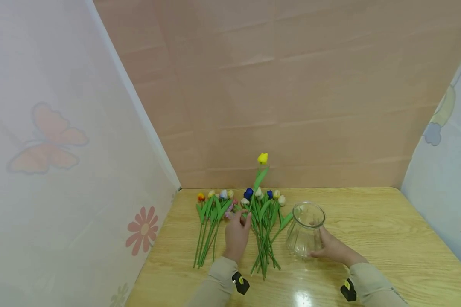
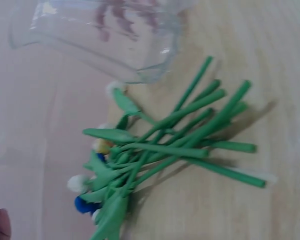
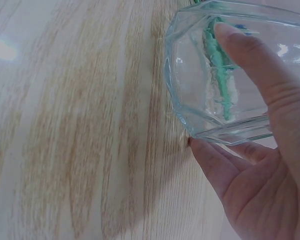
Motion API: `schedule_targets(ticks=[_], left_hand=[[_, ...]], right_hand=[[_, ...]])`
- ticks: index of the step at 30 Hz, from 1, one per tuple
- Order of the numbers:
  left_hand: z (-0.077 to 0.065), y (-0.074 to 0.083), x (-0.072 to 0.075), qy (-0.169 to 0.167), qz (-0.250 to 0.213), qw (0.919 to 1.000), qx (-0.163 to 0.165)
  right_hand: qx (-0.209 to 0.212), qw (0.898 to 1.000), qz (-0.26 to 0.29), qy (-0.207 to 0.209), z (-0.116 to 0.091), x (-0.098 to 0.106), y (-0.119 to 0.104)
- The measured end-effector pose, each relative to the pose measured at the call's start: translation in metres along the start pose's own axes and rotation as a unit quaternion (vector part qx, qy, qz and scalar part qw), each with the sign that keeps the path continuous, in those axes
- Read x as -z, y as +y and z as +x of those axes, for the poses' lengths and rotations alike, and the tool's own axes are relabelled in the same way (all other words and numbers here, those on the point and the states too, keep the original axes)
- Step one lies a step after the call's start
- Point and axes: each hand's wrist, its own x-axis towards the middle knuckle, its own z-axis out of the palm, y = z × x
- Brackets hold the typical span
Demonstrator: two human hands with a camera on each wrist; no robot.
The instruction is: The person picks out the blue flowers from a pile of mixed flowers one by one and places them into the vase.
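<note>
My left hand (image 1: pixel 238 234) pinches the stem of a yellow tulip (image 1: pixel 263 158), whose bloom rises above the others. In the left wrist view, only some fingertips (image 2: pixel 1 222) show at the edge. A bunch of green-stemmed tulips (image 1: pixel 266 238) with white, cream and dark blue blooms lies just right of that hand. My right hand (image 1: pixel 332 247) grips the side of a clear glass vase (image 1: pixel 307 226) that stands on the table. In the right wrist view, the thumb (image 3: pixel 260 62) lies along the glass vase (image 3: pixel 177 85) and the other fingers reach around its lower side.
Another group of tulips (image 1: pixel 209 226), with orange, yellow and pale blue blooms, lies left of my left hand. Pink and purple blooms (image 1: pixel 229 211) are partly hidden behind that hand. The wooden table (image 1: pixel 388 238) ends at a pinkish curtain (image 1: pixel 292 106), with printed cloth (image 1: pixel 61 213) at the sides.
</note>
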Motion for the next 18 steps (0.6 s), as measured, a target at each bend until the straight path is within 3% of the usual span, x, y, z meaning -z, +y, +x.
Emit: schedule_targets(ticks=[5,9,18], left_hand=[[0.010,-0.008,0.009,0.076,-0.049,0.9957,-0.020],[0.013,-0.014,0.020,0.112,-0.092,0.9893,-0.019],[0.009,-0.050,0.034,0.179,-0.084,0.9800,0.026]], right_hand=[[-0.001,1.000,0.002,0.001,0.000,0.000,-0.002],[-0.001,1.000,0.003,0.001,0.000,0.000,0.000],[0.002,1.000,0.003,0.005,-0.001,0.000,0.000]])
